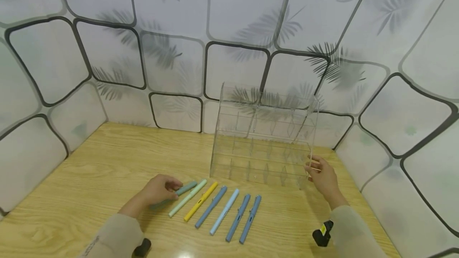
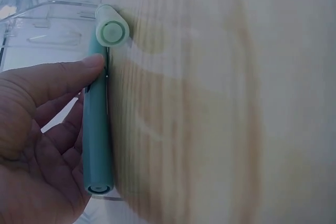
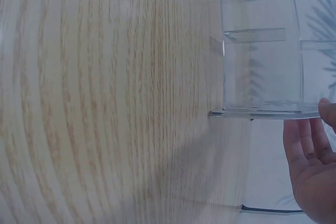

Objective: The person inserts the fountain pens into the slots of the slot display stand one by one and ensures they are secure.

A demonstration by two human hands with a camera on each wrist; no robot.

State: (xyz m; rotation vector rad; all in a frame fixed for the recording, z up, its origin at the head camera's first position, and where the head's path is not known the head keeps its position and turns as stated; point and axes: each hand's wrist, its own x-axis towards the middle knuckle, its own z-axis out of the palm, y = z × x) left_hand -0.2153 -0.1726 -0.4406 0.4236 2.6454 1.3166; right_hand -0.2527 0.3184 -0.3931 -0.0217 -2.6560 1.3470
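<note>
My left hand [image 1: 160, 189] pinches a dark green pen [image 2: 97, 129] at the left end of a row of pens, thumb on one side and fingers on the other. Beside it lies a light green pen [image 1: 188, 198], whose end overlaps the dark green one in the left wrist view. A yellow pen [image 1: 201, 201] follows, then a light blue pen [image 1: 224, 212] among several darker blue pens [image 1: 238, 217]. My right hand [image 1: 324, 176] holds the right side panel of a clear tiered display rack [image 1: 265, 162], thumb and fingers on opposite faces near its lower front.
The rack stands upright behind the pens on a wood-grain table [image 1: 143, 150], its small compartments split by clear dividers. Patterned fabric walls [image 1: 172, 67] enclose the table at the back and both sides. A black wrist device [image 1: 322, 233] sits at the right sleeve.
</note>
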